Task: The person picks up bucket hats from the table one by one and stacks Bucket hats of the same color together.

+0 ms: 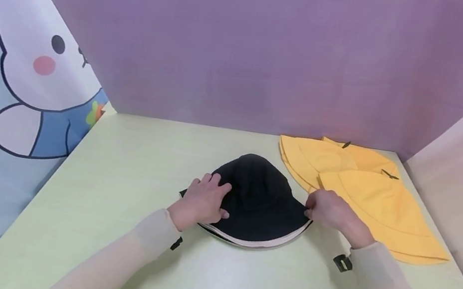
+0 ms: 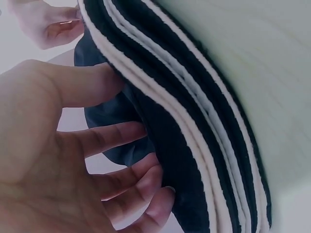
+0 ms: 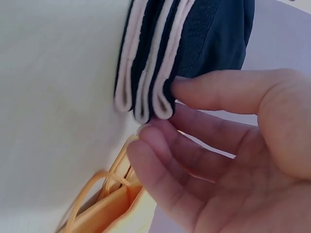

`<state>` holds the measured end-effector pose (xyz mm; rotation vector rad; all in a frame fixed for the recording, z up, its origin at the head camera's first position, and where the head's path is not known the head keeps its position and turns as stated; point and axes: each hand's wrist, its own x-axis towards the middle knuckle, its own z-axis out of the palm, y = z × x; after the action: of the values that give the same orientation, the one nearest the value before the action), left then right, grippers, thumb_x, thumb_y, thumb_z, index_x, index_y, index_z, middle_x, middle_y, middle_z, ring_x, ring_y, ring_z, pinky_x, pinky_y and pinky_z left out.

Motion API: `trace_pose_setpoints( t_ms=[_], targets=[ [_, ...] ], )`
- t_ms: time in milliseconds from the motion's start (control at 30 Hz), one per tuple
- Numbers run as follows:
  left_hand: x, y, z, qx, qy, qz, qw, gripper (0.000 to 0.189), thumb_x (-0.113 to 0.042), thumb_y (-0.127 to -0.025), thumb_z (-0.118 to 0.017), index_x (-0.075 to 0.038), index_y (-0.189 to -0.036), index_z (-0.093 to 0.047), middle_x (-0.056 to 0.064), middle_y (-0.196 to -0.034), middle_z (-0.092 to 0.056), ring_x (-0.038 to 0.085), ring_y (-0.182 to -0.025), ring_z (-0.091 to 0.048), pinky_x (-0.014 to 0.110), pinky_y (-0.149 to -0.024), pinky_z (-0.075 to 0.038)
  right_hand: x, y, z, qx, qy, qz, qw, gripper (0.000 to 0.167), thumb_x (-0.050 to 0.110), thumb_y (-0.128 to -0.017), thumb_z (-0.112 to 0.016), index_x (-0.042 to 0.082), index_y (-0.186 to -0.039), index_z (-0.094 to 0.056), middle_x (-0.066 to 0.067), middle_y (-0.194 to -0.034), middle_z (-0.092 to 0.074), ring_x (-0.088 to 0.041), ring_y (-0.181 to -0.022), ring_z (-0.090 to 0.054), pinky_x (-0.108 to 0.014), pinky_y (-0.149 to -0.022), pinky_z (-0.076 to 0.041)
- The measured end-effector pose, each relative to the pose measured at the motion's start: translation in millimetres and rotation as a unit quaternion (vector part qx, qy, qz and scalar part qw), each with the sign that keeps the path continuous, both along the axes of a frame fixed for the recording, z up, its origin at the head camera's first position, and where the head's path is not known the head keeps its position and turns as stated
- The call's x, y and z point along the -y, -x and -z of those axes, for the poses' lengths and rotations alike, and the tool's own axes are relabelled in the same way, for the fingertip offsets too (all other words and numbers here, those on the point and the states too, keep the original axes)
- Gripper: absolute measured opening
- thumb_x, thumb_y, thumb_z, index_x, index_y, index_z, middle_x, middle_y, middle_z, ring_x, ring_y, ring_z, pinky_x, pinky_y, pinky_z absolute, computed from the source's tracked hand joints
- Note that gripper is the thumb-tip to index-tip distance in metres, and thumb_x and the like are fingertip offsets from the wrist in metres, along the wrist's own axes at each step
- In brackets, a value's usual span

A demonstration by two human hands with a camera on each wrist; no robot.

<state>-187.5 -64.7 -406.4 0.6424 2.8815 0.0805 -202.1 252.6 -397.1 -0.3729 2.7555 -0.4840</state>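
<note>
Black bucket hats [image 1: 249,203], folded flat and stacked, lie mid-table with crowns pointing away from me. Their pale-lined brims show as several layers [image 2: 194,121] in the left wrist view. My left hand [image 1: 204,198] rests on the left side of the top hat, fingers spread and lightly bent, with the thumb near the brim. At the right brim corner, my right hand [image 1: 332,212] pinches the top hat's edge between thumb and fingers. The right wrist view shows three folded brim ends [image 3: 163,104] beside that thumb [image 3: 209,90]. The crown's underside is hidden.
Yellow hats [image 1: 385,209] with small dark leaf tabs lie overlapping at the right, close to my right hand. An orange cord [image 3: 92,187] shows on one of them. A purple backdrop [image 1: 250,51] stands behind the pale green table [image 1: 131,149], with printed cloth sides [image 1: 1,189].
</note>
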Motion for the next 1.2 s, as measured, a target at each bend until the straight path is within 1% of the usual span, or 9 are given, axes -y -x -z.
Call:
trace_pose_setpoints(
  t_ms=[100,200,300,433,500,700,933,1067,1200],
  targets=[
    [3.6,1.3,0.1,0.007,0.001,-0.007,0.9999,0.063,-0.044,-0.089,-0.077,-0.016,-0.141,-0.055,0.013,-0.127,-0.052,0.033,-0.116,-0.046,0.049,-0.092,-0.045,-1.7,-1.4,-1.3,-0.029,0.018,0.008,0.9994,0.013,0.013,-0.088,-0.074,0.001,-0.093,-0.074,-0.005,-0.084,-0.07,-0.022,-0.074,-0.061,-0.041,-0.071,-0.052],
    [9.4,4.4,1.4,0.011,0.004,-0.014,0.9998,0.064,-0.045,-0.089,-0.076,-0.016,-0.141,-0.054,0.013,-0.128,-0.051,0.033,-0.116,-0.046,0.049,-0.092,-0.045,-6.0,-0.7,-3.5,-0.061,0.032,0.019,0.9974,0.018,0.013,-0.091,-0.072,-0.003,-0.097,-0.074,-0.01,-0.087,-0.071,-0.024,-0.075,-0.062,-0.044,-0.072,-0.053],
    [17.6,9.2,2.7,0.012,0.0,-0.022,0.9997,0.064,-0.045,-0.089,-0.076,-0.016,-0.142,-0.053,0.013,-0.13,-0.051,0.034,-0.117,-0.046,0.05,-0.093,-0.044,-11.7,2.4,-6.3,-0.081,0.031,0.031,0.9958,0.022,0.012,-0.094,-0.068,-0.007,-0.104,-0.072,-0.017,-0.095,-0.071,-0.028,-0.079,-0.063,-0.048,-0.075,-0.053],
    [29.9,14.1,3.7,0.017,-0.009,-0.04,0.999,0.064,-0.044,-0.09,-0.075,-0.015,-0.143,-0.052,0.014,-0.132,-0.049,0.035,-0.119,-0.045,0.052,-0.095,-0.043,-17.1,9.3,-9.7,-0.08,0.016,0.047,0.9955,0.025,0.011,-0.096,-0.064,-0.008,-0.112,-0.069,-0.02,-0.104,-0.07,-0.033,-0.09,-0.064,-0.054,-0.083,-0.051],
    [34.8,15.7,2.8,0.02,-0.012,-0.047,0.9986,0.064,-0.043,-0.091,-0.075,-0.014,-0.143,-0.052,0.015,-0.132,-0.049,0.036,-0.121,-0.045,0.053,-0.096,-0.042,-19.3,12.6,-11.9,-0.075,0.009,0.055,0.9956,0.026,0.011,-0.096,-0.063,-0.007,-0.114,-0.068,-0.021,-0.106,-0.069,-0.035,-0.092,-0.063,-0.055,-0.085,-0.05],
    [48.9,25.1,1.0,0.026,-0.014,-0.064,0.9975,0.066,-0.042,-0.09,-0.075,-0.012,-0.143,-0.051,0.018,-0.134,-0.048,0.04,-0.124,-0.044,0.057,-0.099,-0.041,-27.6,21.0,-14.5,-0.08,-0.005,0.061,0.9949,0.029,0.009,-0.096,-0.061,-0.009,-0.118,-0.066,-0.023,-0.109,-0.069,-0.036,-0.095,-0.064,-0.057,-0.085,-0.051],
    [69.1,35.8,-1.2,0.043,-0.021,-0.101,0.9938,0.072,-0.04,-0.091,-0.075,-0.009,-0.149,-0.046,0.024,-0.143,-0.044,0.044,-0.128,-0.042,0.061,-0.101,-0.039,-33.2,30.9,-19.3,-0.081,-0.023,0.062,0.9946,0.031,0.002,-0.095,-0.054,-0.01,-0.122,-0.064,-0.028,-0.117,-0.065,-0.044,-0.106,-0.063,-0.06,-0.084,-0.052],
    [82.3,40.8,-2.7,0.044,-0.019,-0.12,0.9916,0.073,-0.04,-0.091,-0.074,-0.007,-0.15,-0.045,0.026,-0.143,-0.043,0.046,-0.128,-0.041,0.062,-0.102,-0.039,-35.6,38.0,-20.8,-0.094,-0.043,0.055,0.9931,0.033,-0.001,-0.095,-0.051,-0.01,-0.123,-0.063,-0.03,-0.121,-0.062,-0.049,-0.113,-0.059,-0.061,-0.088,-0.051],
    [96.8,46.4,-4.0,0.045,-0.019,-0.14,0.989,0.074,-0.039,-0.092,-0.074,-0.005,-0.15,-0.044,0.028,-0.142,-0.042,0.047,-0.126,-0.04,0.063,-0.101,-0.039,-36.2,44.0,-21.6,-0.102,-0.049,0.044,0.9926,0.034,-0.002,-0.095,-0.048,-0.01,-0.125,-0.062,-0.03,-0.124,-0.061,-0.05,-0.116,-0.057,-0.061,-0.091,-0.05]
  ],
)
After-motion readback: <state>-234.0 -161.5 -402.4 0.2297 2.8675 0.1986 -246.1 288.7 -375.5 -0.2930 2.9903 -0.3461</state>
